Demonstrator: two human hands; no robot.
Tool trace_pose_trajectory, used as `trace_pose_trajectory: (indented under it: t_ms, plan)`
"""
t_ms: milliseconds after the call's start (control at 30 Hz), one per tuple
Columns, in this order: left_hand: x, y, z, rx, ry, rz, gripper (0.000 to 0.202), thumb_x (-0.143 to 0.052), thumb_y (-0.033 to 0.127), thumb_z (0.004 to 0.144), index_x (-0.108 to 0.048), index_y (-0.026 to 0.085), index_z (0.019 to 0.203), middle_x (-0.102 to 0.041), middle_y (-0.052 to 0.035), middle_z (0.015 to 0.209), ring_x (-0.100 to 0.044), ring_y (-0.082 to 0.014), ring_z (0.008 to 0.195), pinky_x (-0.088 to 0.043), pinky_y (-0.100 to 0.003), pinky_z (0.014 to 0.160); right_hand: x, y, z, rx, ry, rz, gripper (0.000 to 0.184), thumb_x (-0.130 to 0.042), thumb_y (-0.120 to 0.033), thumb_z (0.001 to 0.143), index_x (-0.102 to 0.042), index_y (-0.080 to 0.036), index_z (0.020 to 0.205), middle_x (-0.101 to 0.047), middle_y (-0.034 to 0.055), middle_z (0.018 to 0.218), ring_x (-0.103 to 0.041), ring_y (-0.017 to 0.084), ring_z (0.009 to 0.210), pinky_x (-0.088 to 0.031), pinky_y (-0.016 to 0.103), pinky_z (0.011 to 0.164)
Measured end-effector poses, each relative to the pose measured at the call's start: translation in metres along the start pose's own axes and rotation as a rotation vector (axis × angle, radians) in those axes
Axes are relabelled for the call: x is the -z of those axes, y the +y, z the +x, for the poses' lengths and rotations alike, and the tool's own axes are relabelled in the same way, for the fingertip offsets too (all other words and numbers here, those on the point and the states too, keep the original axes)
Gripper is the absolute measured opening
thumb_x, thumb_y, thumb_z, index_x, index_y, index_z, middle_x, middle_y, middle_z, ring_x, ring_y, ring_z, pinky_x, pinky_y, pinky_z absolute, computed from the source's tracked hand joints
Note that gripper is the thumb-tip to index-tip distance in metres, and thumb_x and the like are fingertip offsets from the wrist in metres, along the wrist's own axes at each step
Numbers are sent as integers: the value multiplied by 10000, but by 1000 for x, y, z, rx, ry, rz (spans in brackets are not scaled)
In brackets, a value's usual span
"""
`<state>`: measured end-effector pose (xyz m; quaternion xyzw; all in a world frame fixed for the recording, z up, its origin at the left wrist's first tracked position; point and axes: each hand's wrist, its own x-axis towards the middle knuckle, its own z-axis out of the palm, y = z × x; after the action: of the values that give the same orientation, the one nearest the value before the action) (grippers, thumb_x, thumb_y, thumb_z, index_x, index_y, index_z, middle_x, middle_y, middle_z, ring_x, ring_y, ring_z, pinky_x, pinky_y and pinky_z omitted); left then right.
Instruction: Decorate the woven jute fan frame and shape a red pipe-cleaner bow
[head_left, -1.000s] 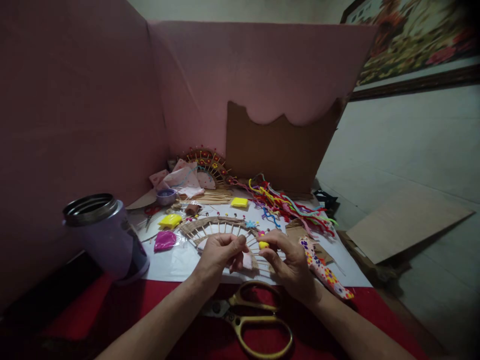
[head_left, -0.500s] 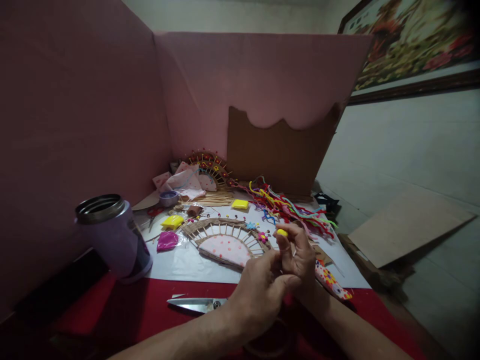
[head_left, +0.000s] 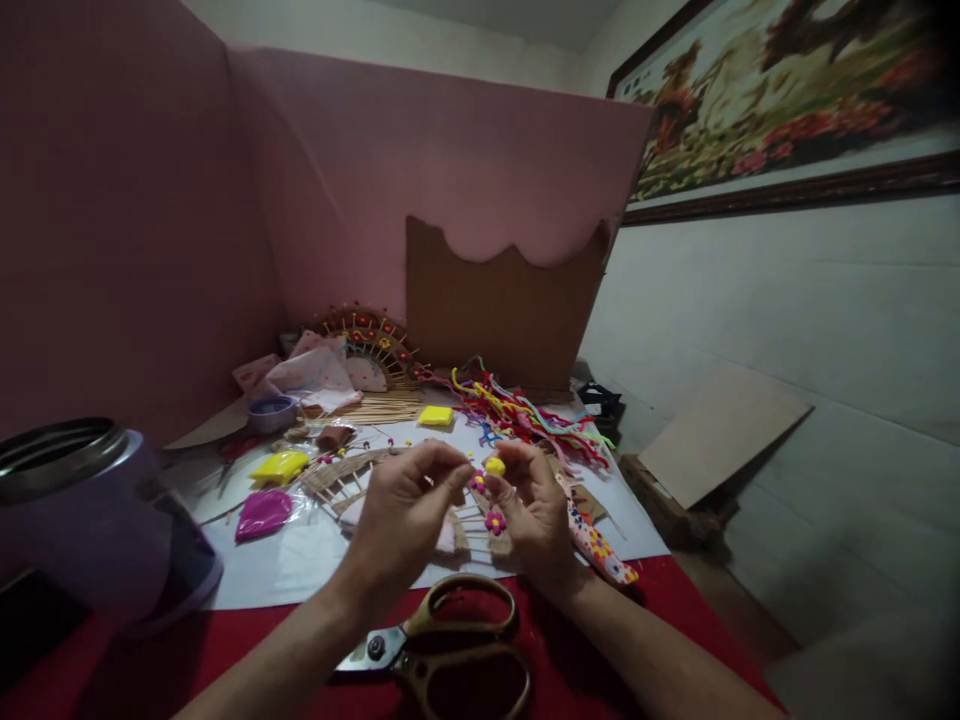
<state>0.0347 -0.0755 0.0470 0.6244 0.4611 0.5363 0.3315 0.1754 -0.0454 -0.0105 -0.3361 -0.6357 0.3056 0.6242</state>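
My right hand (head_left: pixel 534 510) holds a small lump of yellow clay (head_left: pixel 495 466) at its fingertips. My left hand (head_left: pixel 401 515) is pinched just left of it, thumb and forefinger meeting near a tiny pink bit (head_left: pixel 477 482); what they grip is too small to name. Both hands hover over a fan-shaped craft of wooden sticks (head_left: pixel 345 478) lying on white paper (head_left: pixel 300 560). A small pink clay flower (head_left: pixel 493 521) sits on the craft below my right hand. Gold-handled scissors (head_left: pixel 450 645) lie on the red cloth just in front of my wrists.
A purple metal tumbler (head_left: pixel 82 525) stands close at the left. Packets of yellow clay (head_left: pixel 279 466) and magenta clay (head_left: pixel 262 512), a yellow block (head_left: pixel 435 416), coloured pipe cleaners (head_left: pixel 525 408), a second decorated fan (head_left: pixel 367 345) and a flowered strip (head_left: pixel 596 545) lie around. Pink cardboard walls (head_left: pixel 450 160) enclose the back.
My left hand has moved up from below my right hand to pinch beside the yellow clay. The view has shifted, so the tumbler sits closer and the scissor handles show again.
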Motion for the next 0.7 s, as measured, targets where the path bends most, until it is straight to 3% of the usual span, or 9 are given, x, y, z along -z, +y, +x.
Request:
trace_pose_trajectory:
  t_ms: [100,200,333,467,700]
  plan:
    - [8,-4,10,-76,69,-54,43,-601,174,722,-645,172,719,-614,4,694,-533,-122,652,-402,-214,589,1,0,0,-1,-35,33,196,-626,-252,816,-533,-236,987,-566,26,881,-559,158,801,-463,287,741]
    - [8,-13,10,10,36,-182,63,-588,156,707,-643,158,675,-633,-11,688,-547,-130,663,-415,-221,602,1,-2,-1,50,-77,29,144,-623,-237,818,-560,-242,948,-559,25,869,-551,158,780,-460,290,715]
    - [5,-22,2,157,-35,-322,123,-612,251,742,-670,147,771,-642,-15,669,-544,-120,641,-431,-214,591,3,-1,1,185,-113,11,153,-623,-212,817,-617,-269,959,-551,28,881,-531,174,827,-446,300,716]
    - [1,-28,-4,302,-128,-377,269,-667,386,720,-663,158,861,-635,-16,727,-516,-105,601,-439,-199,500,2,1,0,168,-155,-25,200,-626,-183,812,-598,-271,989,-539,21,883,-529,165,804,-442,304,721]
    - [0,-37,-9,289,-162,-478,233,-694,354,719,-636,167,845,-649,-25,794,-555,-104,635,-478,-207,546,1,-1,-1,215,-220,-87,169,-605,-191,821,-552,-223,978,-524,21,881,-497,143,737,-436,290,664]
